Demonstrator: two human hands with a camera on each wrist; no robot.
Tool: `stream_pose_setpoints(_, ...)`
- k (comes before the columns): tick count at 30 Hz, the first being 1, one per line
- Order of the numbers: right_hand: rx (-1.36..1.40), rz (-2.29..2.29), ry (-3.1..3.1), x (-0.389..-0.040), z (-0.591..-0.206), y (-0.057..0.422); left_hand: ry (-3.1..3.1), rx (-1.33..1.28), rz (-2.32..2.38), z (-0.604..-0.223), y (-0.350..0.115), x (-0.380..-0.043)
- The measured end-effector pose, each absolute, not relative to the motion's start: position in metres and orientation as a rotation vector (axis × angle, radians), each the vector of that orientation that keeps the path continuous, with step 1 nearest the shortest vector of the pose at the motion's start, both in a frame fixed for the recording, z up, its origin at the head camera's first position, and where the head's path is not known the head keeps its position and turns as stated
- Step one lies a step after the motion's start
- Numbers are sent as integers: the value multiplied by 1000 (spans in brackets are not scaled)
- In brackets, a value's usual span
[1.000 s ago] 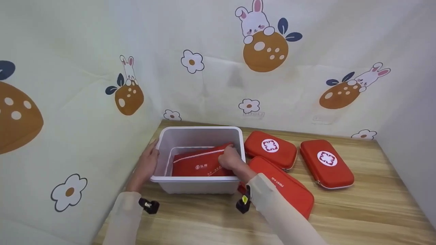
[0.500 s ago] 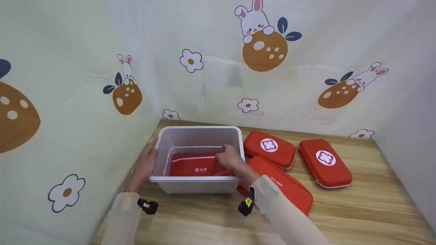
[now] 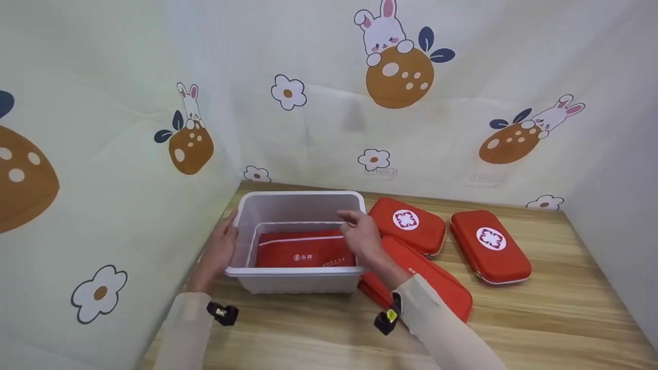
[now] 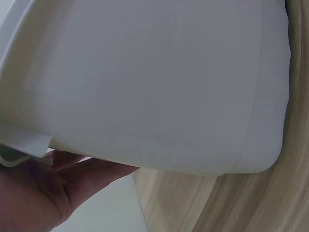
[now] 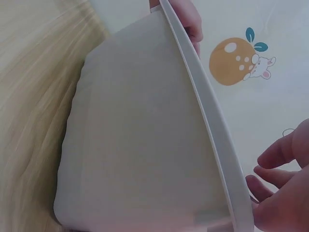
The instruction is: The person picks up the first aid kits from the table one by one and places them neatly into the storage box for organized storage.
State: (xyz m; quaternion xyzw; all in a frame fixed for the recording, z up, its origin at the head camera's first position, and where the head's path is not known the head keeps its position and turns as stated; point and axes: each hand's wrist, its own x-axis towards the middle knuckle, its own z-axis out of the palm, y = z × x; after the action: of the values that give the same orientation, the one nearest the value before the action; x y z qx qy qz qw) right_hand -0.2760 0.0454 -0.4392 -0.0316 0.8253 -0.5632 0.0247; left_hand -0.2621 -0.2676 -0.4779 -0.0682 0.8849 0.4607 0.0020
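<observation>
A white plastic bin (image 3: pixel 295 282) stands on the wooden table with a red pouch (image 3: pixel 303 252) lying flat on its floor. White Chinese characters and a pale stripe mark the pouch. My left hand (image 3: pixel 221 244) holds the bin's left rim; in the left wrist view its fingers (image 4: pixel 96 176) reach along the outside of the wall, partly hidden. Above the right rim, my right hand (image 3: pixel 362 236) has loosely bent, spread fingers and nothing in them. The right wrist view shows those fingers (image 5: pixel 277 152) apart from each other, beside the bin rim (image 5: pixel 212 121).
To the bin's right lie a red first aid case with a white emblem (image 3: pixel 408 221), a similar case (image 3: pixel 491 246) farther right, and a larger red first aid case (image 3: pixel 432 282) under my right forearm. Rabbit-printed cloth walls (image 3: pixel 318 128) enclose the wooden table (image 3: pixel 555 318) at back and sides.
My right hand has let go of the red pouch, which dropped flat inside the bin, and has risen rightward out over the rim. My left hand stays at the bin's left side.
</observation>
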Motion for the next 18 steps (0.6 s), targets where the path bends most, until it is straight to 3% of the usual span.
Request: stream_pose_setpoints(18,-39,-1795,2854,-269,-460,97,2740,-208,1487,-477,-266,-260)
